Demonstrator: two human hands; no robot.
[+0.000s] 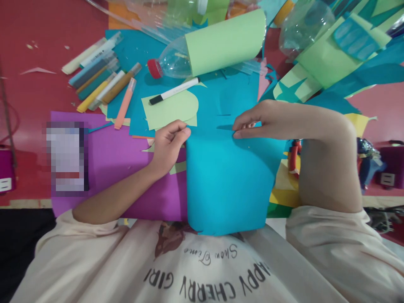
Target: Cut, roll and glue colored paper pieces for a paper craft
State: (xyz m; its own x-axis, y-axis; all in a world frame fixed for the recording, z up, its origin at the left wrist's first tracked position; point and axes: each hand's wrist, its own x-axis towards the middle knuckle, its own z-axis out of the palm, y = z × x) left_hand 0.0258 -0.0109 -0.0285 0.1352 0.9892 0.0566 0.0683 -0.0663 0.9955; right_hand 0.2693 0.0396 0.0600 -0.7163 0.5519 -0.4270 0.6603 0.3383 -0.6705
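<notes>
A turquoise paper sheet (227, 181) lies folded in front of me, its fold running across at hand height. My left hand (168, 143) pinches the fold's left corner, fingers closed. My right hand (261, 120) presses and pinches the fold further right, fingers together on the paper. Under the sheet lies a purple paper (126, 168). Just beyond my left hand sits a light green cut-out (170, 110) with a black-capped white marker (174, 91) on its edge.
A clear plastic bottle with a red cap (172, 63) wrapped in green paper (225, 42) lies beyond. Several glue sticks and markers (101, 75) sit at the upper left. More bottles and paper scraps (331, 54) fill the upper right. Scissors with red handles (293, 158) lie under my right forearm.
</notes>
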